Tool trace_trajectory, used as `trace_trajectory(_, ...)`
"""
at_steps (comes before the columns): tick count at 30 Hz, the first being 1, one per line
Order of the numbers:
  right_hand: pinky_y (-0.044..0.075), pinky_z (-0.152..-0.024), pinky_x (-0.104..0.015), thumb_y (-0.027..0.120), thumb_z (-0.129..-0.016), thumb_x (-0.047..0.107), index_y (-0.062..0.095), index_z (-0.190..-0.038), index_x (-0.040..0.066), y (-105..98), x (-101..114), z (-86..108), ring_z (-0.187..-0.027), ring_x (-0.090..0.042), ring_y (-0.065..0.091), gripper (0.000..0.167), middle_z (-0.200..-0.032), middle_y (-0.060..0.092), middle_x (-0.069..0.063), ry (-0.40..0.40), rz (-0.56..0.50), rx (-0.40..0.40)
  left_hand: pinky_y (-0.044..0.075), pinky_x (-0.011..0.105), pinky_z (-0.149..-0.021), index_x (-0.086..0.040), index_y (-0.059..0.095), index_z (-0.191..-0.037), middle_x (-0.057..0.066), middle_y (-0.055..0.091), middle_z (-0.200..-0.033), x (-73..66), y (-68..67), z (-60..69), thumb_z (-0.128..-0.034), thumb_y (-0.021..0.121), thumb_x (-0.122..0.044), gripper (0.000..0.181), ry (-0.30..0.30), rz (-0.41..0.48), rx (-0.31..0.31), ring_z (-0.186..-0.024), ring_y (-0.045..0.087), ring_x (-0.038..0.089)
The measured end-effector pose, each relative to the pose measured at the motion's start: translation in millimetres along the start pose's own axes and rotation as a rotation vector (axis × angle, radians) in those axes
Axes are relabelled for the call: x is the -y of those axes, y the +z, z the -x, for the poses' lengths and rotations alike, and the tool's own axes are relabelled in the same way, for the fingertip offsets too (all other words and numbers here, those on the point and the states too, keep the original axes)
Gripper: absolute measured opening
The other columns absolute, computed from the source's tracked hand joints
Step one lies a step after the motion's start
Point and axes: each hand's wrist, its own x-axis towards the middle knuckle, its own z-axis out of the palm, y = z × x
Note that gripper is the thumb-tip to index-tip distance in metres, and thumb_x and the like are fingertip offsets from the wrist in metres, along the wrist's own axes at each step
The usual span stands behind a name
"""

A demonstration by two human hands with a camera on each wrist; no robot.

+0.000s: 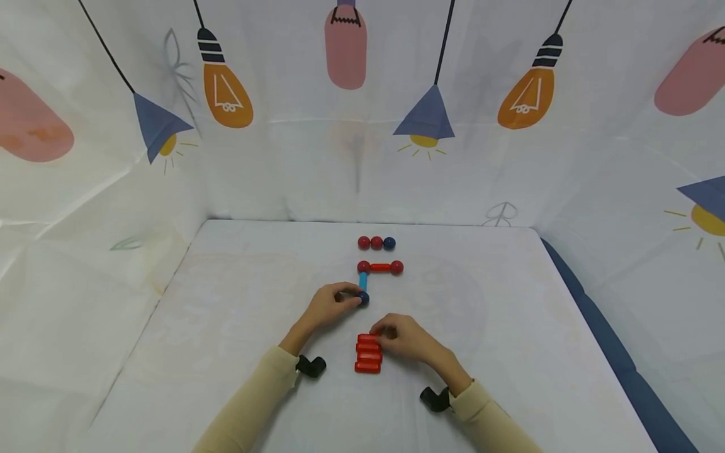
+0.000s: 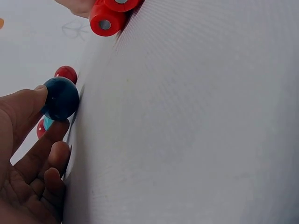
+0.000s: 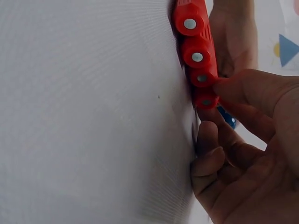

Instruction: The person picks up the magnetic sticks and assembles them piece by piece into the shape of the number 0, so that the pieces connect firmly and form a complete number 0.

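Note:
My left hand [image 1: 330, 305] pinches a dark blue ball [image 1: 364, 298] between thumb and fingers. That ball sits at the near end of a light blue magnetic rod [image 1: 363, 281], whose far end meets a red ball [image 1: 364, 267]. From there a red magnetic rod [image 1: 380, 267] runs right to another red ball [image 1: 396, 267]. Closer to me, several red magnetic rods lie side by side in a stack-like row. My right hand [image 1: 410, 340] pinches the farthest red rod [image 3: 206, 101] by its right end; silvery discs show in the rod ends in the right wrist view.
Two red balls [image 1: 370, 243] and a dark blue ball [image 1: 389, 243] stand in a line farther back on the white table [image 1: 255, 264]. A cloth printed with lamps [image 1: 283, 163] hangs behind and at both sides. Black wrist devices [image 1: 435, 399] sit at both cuffs.

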Motion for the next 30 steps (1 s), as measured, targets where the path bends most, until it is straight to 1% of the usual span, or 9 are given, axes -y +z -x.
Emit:
trace_trajectory(4,0.049,-0.073,-0.022,0.070,-0.095,0.010,0.076,-0.109,0.013,-0.4,2.3,1.5,-0.082,-0.007,0.055,0.016,-0.099,0.070,0.005,0.010,0.003,0.027,0.045,0.025,-0.069,-0.018,0.075,-0.121,-0.002,0.074,-0.111,2.4,0.6,0.9,-0.0956,0.074,-0.028,0.027,0.013,0.005,-0.011,-0.079,0.056,0.014)
trace_trajectory(10,0.049,-0.071,-0.022,0.070,-0.094,0.008,0.075,-0.111,0.010,-1.4,8.2,2.3,-0.080,-0.007,0.055,0.018,-0.097,0.068,0.003,0.045,-0.001,0.080,0.044,0.025,-0.068,-0.020,0.075,-0.121,-0.003,0.074,-0.110,3.4,0.3,2.0,-0.0952,0.074,-0.029,0.027,0.008,0.005,-0.011,-0.078,0.056,0.013)
trace_trajectory(14,0.050,-0.070,-0.023,0.071,-0.093,0.010,0.075,-0.110,0.009,-1.1,11.7,0.8,-0.080,-0.008,0.056,0.017,-0.094,0.067,0.005,0.075,0.031,0.099,0.044,0.025,-0.068,-0.020,0.075,-0.121,-0.003,0.074,-0.109,3.1,-0.2,2.5,-0.0949,0.074,-0.029,0.027,0.000,0.004,-0.011,-0.077,0.056,0.013)
trace_trajectory(17,0.049,-0.071,-0.023,0.073,-0.093,0.013,0.075,-0.107,0.011,-0.1,12.6,-1.1,-0.081,-0.008,0.057,0.015,-0.093,0.067,0.007,0.091,0.061,0.105,0.045,0.025,-0.069,-0.020,0.075,-0.121,-0.003,0.074,-0.109,2.7,-0.4,2.3,-0.0951,0.074,-0.029,0.027,-0.001,0.006,-0.013,-0.078,0.056,0.013)
trace_trajectory(22,0.049,-0.070,-0.024,0.074,-0.092,0.016,0.075,-0.103,0.012,1.6,11.4,-3.6,-0.081,-0.009,0.057,0.012,-0.090,0.066,0.007,0.094,0.078,0.088,0.046,0.026,-0.072,-0.021,0.075,-0.121,-0.004,0.074,-0.109,3.9,0.0,1.5,-0.0956,0.074,-0.029,0.027,-0.010,0.004,-0.010,-0.081,0.057,0.014)
trace_trajectory(26,0.049,-0.068,-0.025,0.073,-0.093,0.018,0.073,-0.103,0.012,0.8,11.4,-3.3,-0.079,-0.011,0.057,0.012,-0.088,0.065,0.006,0.136,0.047,0.048,0.047,0.027,-0.074,-0.021,0.074,-0.122,-0.004,0.074,-0.111,3.7,0.5,1.1,-0.0958,0.074,-0.029,0.027,-0.020,0.007,-0.002,-0.084,0.057,0.014)
trace_trajectory(30,0.051,-0.070,-0.024,0.072,-0.093,0.020,0.071,-0.105,0.011,-0.9,11.8,-2.5,-0.080,-0.012,0.059,0.015,-0.087,0.066,0.005,0.181,0.004,-0.008,0.047,0.026,-0.075,-0.020,0.074,-0.124,-0.003,0.073,-0.114,3.5,1.2,0.4,-0.0960,0.073,-0.029,0.029,-0.027,0.006,0.001,-0.085,0.056,0.014)
